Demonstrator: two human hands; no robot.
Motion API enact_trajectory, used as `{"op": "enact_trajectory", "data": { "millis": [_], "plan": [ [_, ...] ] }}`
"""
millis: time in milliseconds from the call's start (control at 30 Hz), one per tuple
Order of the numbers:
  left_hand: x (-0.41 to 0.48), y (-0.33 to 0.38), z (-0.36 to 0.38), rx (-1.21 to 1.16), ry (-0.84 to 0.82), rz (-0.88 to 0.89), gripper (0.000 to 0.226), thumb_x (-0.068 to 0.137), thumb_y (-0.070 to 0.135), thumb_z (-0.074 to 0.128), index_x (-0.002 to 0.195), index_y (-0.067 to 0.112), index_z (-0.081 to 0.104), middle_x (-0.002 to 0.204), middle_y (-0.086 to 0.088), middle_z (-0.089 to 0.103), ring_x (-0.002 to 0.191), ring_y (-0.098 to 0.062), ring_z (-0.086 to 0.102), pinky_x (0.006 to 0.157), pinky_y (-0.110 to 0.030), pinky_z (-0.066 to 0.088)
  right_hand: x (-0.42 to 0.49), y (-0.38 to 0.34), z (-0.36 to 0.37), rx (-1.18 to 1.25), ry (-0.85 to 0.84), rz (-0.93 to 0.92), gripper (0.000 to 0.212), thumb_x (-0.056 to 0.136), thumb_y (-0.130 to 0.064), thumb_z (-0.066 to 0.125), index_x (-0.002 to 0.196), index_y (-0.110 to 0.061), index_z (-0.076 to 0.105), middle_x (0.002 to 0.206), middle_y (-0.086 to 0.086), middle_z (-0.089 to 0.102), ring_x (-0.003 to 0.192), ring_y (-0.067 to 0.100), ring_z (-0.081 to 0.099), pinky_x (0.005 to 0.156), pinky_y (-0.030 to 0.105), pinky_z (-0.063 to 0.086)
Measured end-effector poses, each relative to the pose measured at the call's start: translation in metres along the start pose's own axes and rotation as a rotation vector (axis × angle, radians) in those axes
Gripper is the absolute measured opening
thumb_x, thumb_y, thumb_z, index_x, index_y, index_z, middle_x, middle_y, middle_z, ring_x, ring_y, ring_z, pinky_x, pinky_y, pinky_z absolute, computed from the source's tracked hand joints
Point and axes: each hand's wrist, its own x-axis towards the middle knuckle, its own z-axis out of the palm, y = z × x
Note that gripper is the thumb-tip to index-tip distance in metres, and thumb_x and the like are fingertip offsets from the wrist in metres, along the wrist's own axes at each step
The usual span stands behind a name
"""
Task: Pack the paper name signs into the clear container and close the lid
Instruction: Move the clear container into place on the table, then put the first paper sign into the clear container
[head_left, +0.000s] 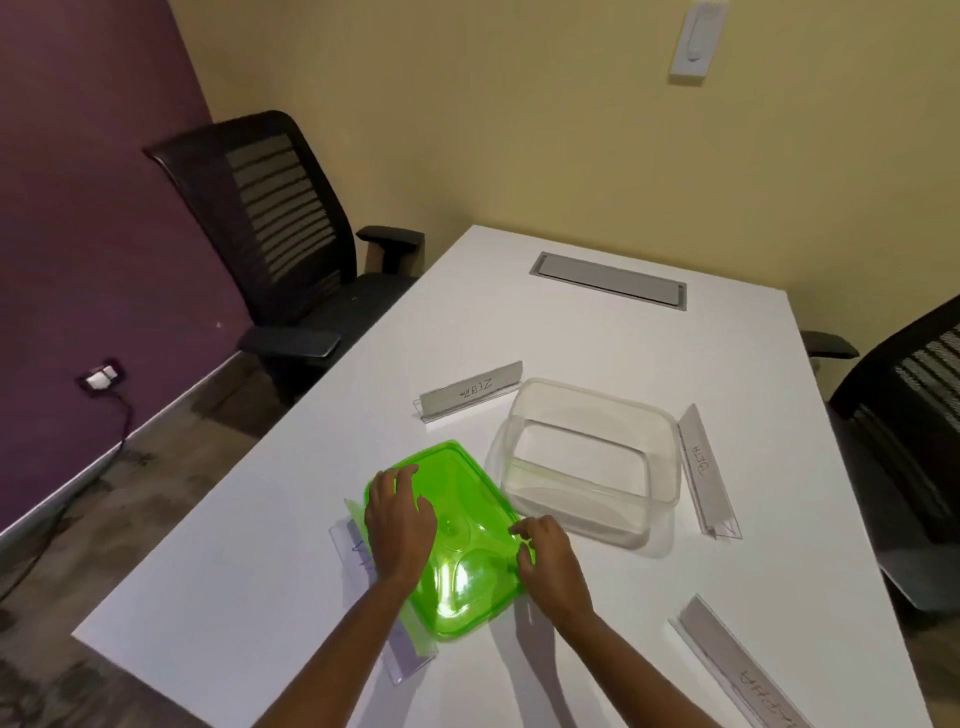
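Both hands on green lid (457, 540), off the container. Left hand (397, 514) flat on its left side, fingers spread; right hand (548, 558) pinching its right edge. Lid partly covers one name sign (363, 558) by the near-left table edge. Clear container (592, 457) open, nothing visible inside, just right of lid on white table (623, 338). "ZEBRA" sign (470, 391) behind container, "BETA" sign (706, 470) against its right side, fourth sign (737, 662) near right. Black chair (280, 228) far left.

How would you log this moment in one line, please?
hands: left hand, right hand on green lid | clear container: open, empty | name signs: unpacked
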Motion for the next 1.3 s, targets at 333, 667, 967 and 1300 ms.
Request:
{"op": "enact_trajectory", "data": {
  "millis": [333,667,967,1300],
  "plan": [
    [-0.016,-0.056,-0.026,-0.401,-0.275,-0.591,0.031,0.096,0.022,0.045,0.121,0.004,0.048,0.105,-0.025,0.063,0.092,-0.036,0.065,0.079,-0.04,0.053,-0.016,-0.052,0.066,-0.103,-0.391,-0.1,0.034,0.1,-0.026,0.041,0.121,-0.007,0.059,0.123,0.019,0.057,0.113,0.025,0.056,0.095,0.029,0.036],
    [-0.029,-0.075,-0.029,-0.646,-0.379,-0.646,0.016,0.088,-0.007,0.046,0.089,0.007,0.053,0.061,-0.008,0.056,0.029,-0.008,0.055,0.039,-0.017,0.046,-0.028,-0.068,0.082,-0.104,-0.455,-0.145,0.041,0.099,-0.028,0.043,0.135,-0.008,0.047,0.131,0.017,0.053,0.118,0.023,0.055,0.096,0.028,0.038],
    [-0.032,-0.067,-0.024,-0.349,-0.361,-0.566,0.029,0.083,-0.007,0.051,0.054,0.001,0.05,0.072,-0.035,0.059,0.084,-0.044,0.065,0.075,-0.044,0.053,-0.032,-0.074,0.085,-0.095,-0.522,-0.167,0.042,0.098,-0.024,0.045,0.137,-0.009,0.046,0.133,0.017,0.052,0.12,0.023,0.053,0.095,0.026,0.038],
    [0.0,-0.05,-0.051,-0.924,-0.165,-0.667,0.028,0.096,-0.006,0.039,0.074,0.008,0.051,0.069,-0.008,0.052,0.064,-0.019,0.053,0.042,-0.021,0.055,-0.009,-0.079,0.062,0.137,-0.279,-0.013,0.037,0.098,-0.025,0.047,0.128,-0.004,0.051,0.121,0.014,0.059,0.107,0.02,0.056,0.084,0.025,0.04]
  ]
}}
